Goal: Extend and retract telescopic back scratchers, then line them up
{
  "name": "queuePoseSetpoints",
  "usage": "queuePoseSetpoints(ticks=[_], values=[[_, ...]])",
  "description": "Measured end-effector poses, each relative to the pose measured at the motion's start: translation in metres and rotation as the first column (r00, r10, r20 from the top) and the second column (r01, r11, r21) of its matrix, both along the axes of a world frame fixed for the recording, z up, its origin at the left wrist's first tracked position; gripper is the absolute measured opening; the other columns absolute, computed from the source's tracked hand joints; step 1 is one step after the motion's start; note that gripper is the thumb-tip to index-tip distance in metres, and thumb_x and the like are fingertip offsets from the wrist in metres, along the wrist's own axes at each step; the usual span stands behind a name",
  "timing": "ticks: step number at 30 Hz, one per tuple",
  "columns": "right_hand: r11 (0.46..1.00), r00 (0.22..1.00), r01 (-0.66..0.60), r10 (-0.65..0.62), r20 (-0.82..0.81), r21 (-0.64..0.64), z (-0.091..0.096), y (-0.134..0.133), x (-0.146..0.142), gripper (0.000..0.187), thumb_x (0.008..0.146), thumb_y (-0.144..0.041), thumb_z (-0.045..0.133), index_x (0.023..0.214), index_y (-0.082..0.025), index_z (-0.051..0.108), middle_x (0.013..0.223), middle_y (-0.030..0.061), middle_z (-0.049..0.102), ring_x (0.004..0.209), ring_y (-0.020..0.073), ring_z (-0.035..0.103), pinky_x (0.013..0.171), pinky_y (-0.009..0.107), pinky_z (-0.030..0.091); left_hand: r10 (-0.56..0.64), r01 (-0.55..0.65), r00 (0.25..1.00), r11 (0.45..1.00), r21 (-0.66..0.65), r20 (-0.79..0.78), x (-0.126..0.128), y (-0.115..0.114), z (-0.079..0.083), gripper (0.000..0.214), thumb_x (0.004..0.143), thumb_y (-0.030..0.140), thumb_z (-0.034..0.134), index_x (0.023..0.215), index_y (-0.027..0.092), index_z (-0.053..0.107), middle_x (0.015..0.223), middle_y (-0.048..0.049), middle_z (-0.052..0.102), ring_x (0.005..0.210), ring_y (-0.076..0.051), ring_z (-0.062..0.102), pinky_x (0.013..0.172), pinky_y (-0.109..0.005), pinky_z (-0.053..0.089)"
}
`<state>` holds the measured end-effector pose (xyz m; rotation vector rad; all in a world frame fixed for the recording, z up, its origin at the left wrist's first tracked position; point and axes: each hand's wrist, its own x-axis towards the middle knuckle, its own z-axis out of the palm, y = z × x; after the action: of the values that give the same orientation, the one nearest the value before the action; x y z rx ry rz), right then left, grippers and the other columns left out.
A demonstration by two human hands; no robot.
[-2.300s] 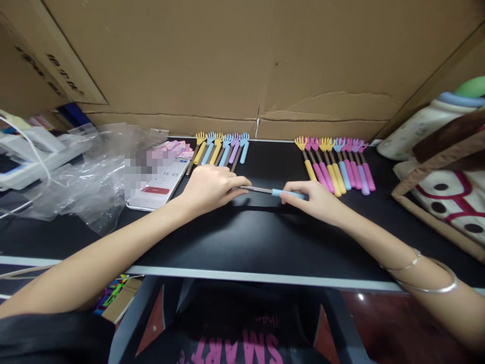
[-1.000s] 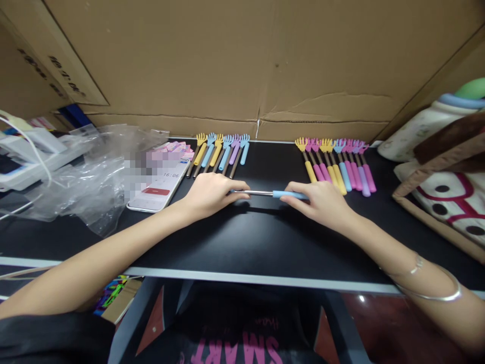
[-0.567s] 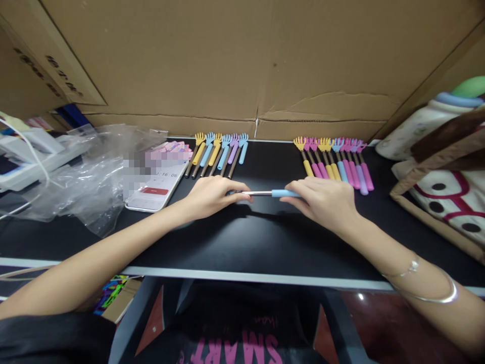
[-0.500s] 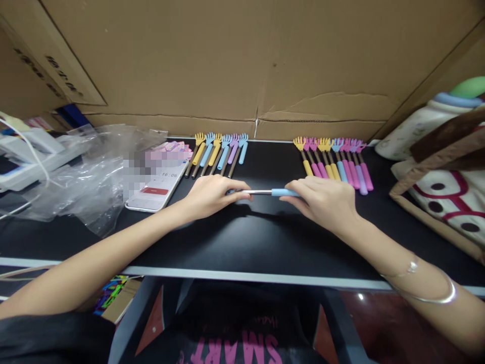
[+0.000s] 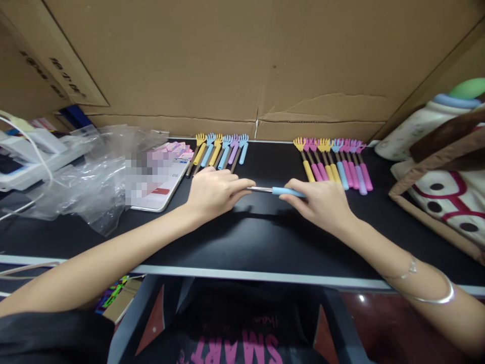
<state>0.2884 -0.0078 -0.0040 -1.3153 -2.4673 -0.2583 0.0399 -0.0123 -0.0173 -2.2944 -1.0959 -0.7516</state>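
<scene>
Between my two hands, above the black table, is a back scratcher (image 5: 264, 189) with a metal rod and a light blue handle. My left hand (image 5: 214, 194) is closed around the rod's left end, so its claw head, if any, is hidden. My right hand (image 5: 322, 202) grips the blue handle, thumb and fingers pinching it. Behind my left hand lies a row of small back scratchers (image 5: 220, 149) in yellow, blue and purple, their handles beside bare rods. Beyond my right hand lies a second row of back scratchers (image 5: 333, 162) in yellow, pink, blue and purple, with handles on the rods.
A phone (image 5: 161, 197) and a crumpled clear plastic bag (image 5: 87, 177) lie on the left. At the right are a white bottle (image 5: 413, 124) and a cloth bag (image 5: 447, 187). A cardboard wall (image 5: 227, 60) closes off the back of the table (image 5: 242, 247).
My left hand has risen slightly and turned, its fingers curled tighter on the rod. The back scratcher now tilts a little, and my right hand stays on the handle, shifted slightly.
</scene>
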Motion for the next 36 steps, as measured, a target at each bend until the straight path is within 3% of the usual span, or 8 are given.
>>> queuePoseSetpoints(ticks=[7, 12, 15, 23, 30, 36], values=[[0.967, 0.990, -0.054, 0.019, -0.138, -0.248, -0.001, 0.002, -0.002, 0.046, 0.088, -0.059, 0.037, 0.080, -0.022, 0.063, 0.049, -0.0017, 0.049, 0.047, 0.0129, 0.044, 0.052, 0.026, 0.025, 0.013, -0.001, 0.995, 0.993, 0.117, -0.100, 0.000, -0.006, 0.006, 0.026, 0.095, 0.036, 0.045, 0.095, 0.032, 0.070, 0.057, 0.0018, 0.061, 0.058, -0.012, 0.053, 0.056, -0.030, 0.023], [0.853, 0.965, -0.180, 0.056, -0.257, -0.490, 0.002, 0.003, -0.004, 0.043, 0.088, -0.056, 0.039, 0.075, -0.019, 0.060, 0.063, -0.0008, 0.057, 0.058, 0.0117, 0.049, 0.056, 0.025, 0.031, -0.034, 0.065, 0.989, 0.973, 0.219, -0.143, 0.000, -0.006, 0.004, 0.020, 0.094, 0.033, 0.049, 0.094, 0.030, 0.070, 0.055, 0.0040, 0.056, 0.057, -0.011, 0.050, 0.057, -0.030, 0.024], [0.807, 0.953, -0.221, 0.059, -0.298, -0.547, 0.003, 0.004, -0.005, 0.045, 0.088, -0.055, 0.039, 0.073, -0.018, 0.059, 0.067, -0.0002, 0.059, 0.062, 0.0119, 0.050, 0.060, 0.025, 0.033, -0.046, 0.081, 0.988, 0.967, 0.243, -0.145, 0.001, -0.005, 0.004, 0.020, 0.093, 0.035, 0.050, 0.091, 0.029, 0.070, 0.053, 0.0044, 0.054, 0.056, -0.011, 0.050, 0.056, -0.029, 0.023], [0.877, 0.970, -0.158, 0.051, -0.239, -0.454, 0.005, 0.001, -0.006, 0.045, 0.089, -0.056, 0.038, 0.077, -0.019, 0.060, 0.063, -0.0010, 0.058, 0.057, 0.0112, 0.048, 0.055, 0.025, 0.029, -0.039, 0.052, 0.989, 0.995, 0.086, -0.144, -0.001, -0.004, 0.014, 0.024, 0.093, 0.039, 0.049, 0.093, 0.029, 0.070, 0.059, 0.0026, 0.061, 0.061, -0.013, 0.056, 0.058, -0.029, 0.025], [0.961, 0.989, -0.092, 0.057, -0.140, -0.260, 0.011, 0.004, 0.001, 0.035, 0.087, -0.052, 0.045, 0.087, -0.023, 0.063, 0.055, -0.0028, 0.055, 0.051, 0.0115, 0.048, 0.052, 0.023, 0.027, -0.010, -0.008, 0.994, 0.986, -0.168, -0.109, -0.001, -0.001, 0.017, 0.026, 0.093, 0.041, 0.046, 0.101, 0.030, 0.068, 0.074, 0.0014, 0.070, 0.067, -0.014, 0.062, 0.054, -0.026, 0.027], [0.989, 0.996, -0.037, 0.024, -0.091, -0.140, 0.014, 0.011, 0.010, 0.032, 0.088, -0.050, 0.044, 0.088, -0.024, 0.063, 0.058, -0.0015, 0.058, 0.053, 0.0129, 0.052, 0.050, 0.024, 0.026, 0.006, -0.038, 0.989, 0.975, -0.217, -0.146, -0.009, 0.004, 0.019, 0.027, 0.094, 0.035, 0.042, 0.101, 0.024, 0.066, 0.082, -0.0008, 0.071, 0.073, -0.016, 0.064, 0.055, -0.025, 0.030]])
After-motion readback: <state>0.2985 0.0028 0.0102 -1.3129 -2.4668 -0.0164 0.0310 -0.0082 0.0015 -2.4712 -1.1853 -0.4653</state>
